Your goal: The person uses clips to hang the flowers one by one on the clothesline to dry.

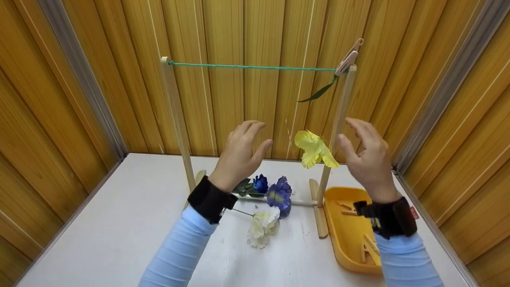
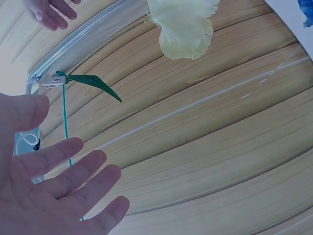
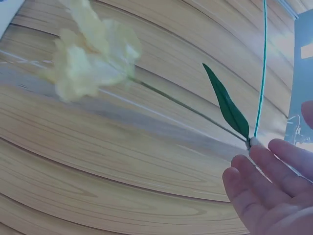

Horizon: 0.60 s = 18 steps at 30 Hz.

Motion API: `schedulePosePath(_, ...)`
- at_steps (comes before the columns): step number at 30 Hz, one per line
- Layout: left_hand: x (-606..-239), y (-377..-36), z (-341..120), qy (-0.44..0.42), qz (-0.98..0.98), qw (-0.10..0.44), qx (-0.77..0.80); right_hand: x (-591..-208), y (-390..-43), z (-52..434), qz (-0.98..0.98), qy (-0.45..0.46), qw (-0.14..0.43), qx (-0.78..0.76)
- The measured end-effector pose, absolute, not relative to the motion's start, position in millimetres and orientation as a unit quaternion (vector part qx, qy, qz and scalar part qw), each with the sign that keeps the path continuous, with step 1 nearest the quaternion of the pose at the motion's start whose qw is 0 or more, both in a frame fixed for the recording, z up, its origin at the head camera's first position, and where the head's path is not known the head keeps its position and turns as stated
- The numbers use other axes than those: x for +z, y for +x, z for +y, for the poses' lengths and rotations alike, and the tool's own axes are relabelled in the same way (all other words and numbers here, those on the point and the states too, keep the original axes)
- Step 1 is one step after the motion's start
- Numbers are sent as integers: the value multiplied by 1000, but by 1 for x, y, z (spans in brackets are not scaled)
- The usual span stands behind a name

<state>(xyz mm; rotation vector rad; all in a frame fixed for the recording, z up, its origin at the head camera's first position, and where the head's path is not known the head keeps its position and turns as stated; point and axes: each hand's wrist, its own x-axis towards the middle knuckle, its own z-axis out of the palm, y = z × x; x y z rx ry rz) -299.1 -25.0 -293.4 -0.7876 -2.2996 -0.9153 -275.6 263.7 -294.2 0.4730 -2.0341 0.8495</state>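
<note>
From the right end of a green string point(image 1: 255, 67), a yellow artificial flower point(image 1: 312, 149) hangs head down, its stem end and green leaf point(image 1: 318, 93) held by a pale pink clothespin point(image 1: 346, 63). My right hand point(image 1: 368, 159) is raised just right of the blossom, holding nothing, its fingers loosely bent. To the left of the blossom, my left hand point(image 1: 243, 153) is also raised and empty, and the left wrist view shows its fingers point(image 2: 83, 181) spread. In the right wrist view the stem point(image 3: 190, 108) runs from flower to clip, with my fingertips overlapping the clip's area.
A wooden frame point(image 1: 175, 123) carries the string. On the white table point(image 1: 119, 239) lie a blue rose point(image 1: 260, 184), a purple flower point(image 1: 279, 195) and a white flower point(image 1: 263, 227). Right of the frame's foot stands a yellow tray point(image 1: 338, 243) containing several wooden clothespins point(image 1: 368, 249).
</note>
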Motion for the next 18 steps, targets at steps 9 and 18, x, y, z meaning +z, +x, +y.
schedulePosePath(9,-350,-275,-37,-282,-848,349,-282,-363,-250,249,-838,194,414,298)
schedulePosePath(18,-402,-256,-43,-244,-881,334,-229,-419,-237,238,-851,206,401,269)
